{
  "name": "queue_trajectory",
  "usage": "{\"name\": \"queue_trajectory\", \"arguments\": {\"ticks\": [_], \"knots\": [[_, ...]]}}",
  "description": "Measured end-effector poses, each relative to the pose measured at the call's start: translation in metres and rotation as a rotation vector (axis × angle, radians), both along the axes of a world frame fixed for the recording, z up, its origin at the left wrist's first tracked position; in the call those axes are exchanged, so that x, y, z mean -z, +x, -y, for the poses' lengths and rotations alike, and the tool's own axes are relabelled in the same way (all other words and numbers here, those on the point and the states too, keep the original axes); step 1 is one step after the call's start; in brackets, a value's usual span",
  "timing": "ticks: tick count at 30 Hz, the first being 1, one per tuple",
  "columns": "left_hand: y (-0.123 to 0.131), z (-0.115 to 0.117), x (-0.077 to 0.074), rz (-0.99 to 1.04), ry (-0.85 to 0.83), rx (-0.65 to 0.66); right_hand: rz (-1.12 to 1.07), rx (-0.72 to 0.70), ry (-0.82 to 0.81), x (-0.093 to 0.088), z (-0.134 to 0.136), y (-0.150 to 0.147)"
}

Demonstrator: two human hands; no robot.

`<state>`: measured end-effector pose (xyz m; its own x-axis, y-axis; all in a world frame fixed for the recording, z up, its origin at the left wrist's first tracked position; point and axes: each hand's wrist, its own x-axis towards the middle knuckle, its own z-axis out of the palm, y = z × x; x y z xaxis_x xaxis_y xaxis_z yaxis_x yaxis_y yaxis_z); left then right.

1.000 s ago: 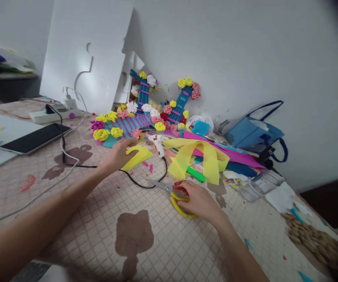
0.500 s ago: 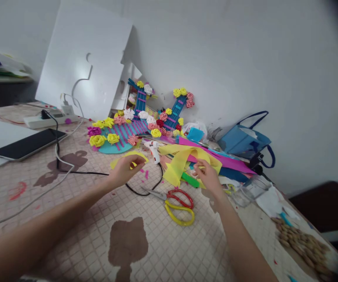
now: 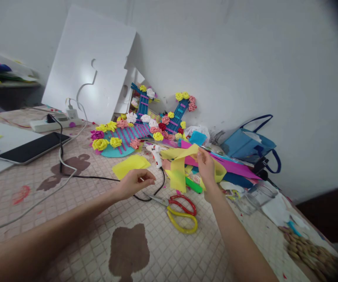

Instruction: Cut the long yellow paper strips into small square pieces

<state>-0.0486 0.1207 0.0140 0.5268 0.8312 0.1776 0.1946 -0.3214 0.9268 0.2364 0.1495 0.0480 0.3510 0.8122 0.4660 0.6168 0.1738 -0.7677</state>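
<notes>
My right hand (image 3: 206,168) pinches a long strip of yellow crepe paper (image 3: 178,178), lifting its upper edge. The strip hangs in folds to the left of the hand and loops behind it. My left hand (image 3: 136,182) hovers above the table, its fingers loosely curved with a gap to the thumb and no visible object in them. Just behind it lies a small stack of yellow paper pieces (image 3: 130,166). Scissors (image 3: 174,209) with one red and one yellow handle rest in front of both hands. A white glue gun (image 3: 156,154) lies beyond the left hand.
Flower-covered craft pieces (image 3: 124,137) stand at the back. A green-handled tool (image 3: 193,185) and magenta paper (image 3: 233,166) lie by the strip. Rightward are a clear jar (image 3: 259,194), blue bag (image 3: 246,145) and peanuts (image 3: 309,250). A black tablet (image 3: 35,147), power strip (image 3: 48,122) and cables occupy the left.
My left hand has drawn back from the yellow stack toward me and right, uncovering it. My right hand has taken hold of the yellow strip and raised it slightly. The view has shifted a little.
</notes>
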Motion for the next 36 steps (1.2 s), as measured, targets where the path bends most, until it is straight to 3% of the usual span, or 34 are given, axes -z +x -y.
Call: {"name": "queue_trajectory", "arguments": {"ticks": [2,6,10,13,18,24,26,28,31,32,34,36], "knots": [[0.001,0.003,-0.002,0.109,-0.176,0.104,-0.003,-0.124,0.135,-0.011,0.028,-0.023],[0.004,0.009,-0.009,0.369,-0.669,0.318,0.006,-0.471,0.054,-0.022,0.086,-0.074],[0.000,0.013,-0.016,0.546,-1.017,0.372,0.097,-0.891,-0.068,-0.013,0.124,-0.108],[-0.004,0.013,-0.020,0.559,-1.146,0.408,0.086,-1.025,-0.141,-0.001,0.137,-0.119],[-0.004,0.011,-0.018,0.520,-1.182,0.353,0.060,-1.045,-0.211,0.015,0.145,-0.123],[-0.003,0.007,-0.008,0.385,-0.975,0.089,0.116,-1.110,-0.289,0.025,0.152,-0.126],[-0.004,0.007,-0.006,0.360,-0.913,0.024,0.022,-1.092,-0.298,0.029,0.153,-0.126],[-0.004,0.008,-0.006,0.357,-0.870,0.014,-0.215,-0.910,-0.245,0.032,0.151,-0.126],[-0.002,0.013,-0.007,0.373,-0.835,0.083,-0.537,-0.472,-0.098,0.036,0.138,-0.122],[-0.001,0.015,-0.008,0.372,-0.824,0.117,-0.589,-0.394,-0.091,0.036,0.132,-0.121],[0.001,0.020,-0.009,0.337,-0.798,0.177,-0.657,-0.382,-0.127,0.035,0.123,-0.118],[0.003,0.025,-0.009,0.247,-0.768,0.213,-0.695,-0.459,-0.182,0.035,0.117,-0.116]]}}
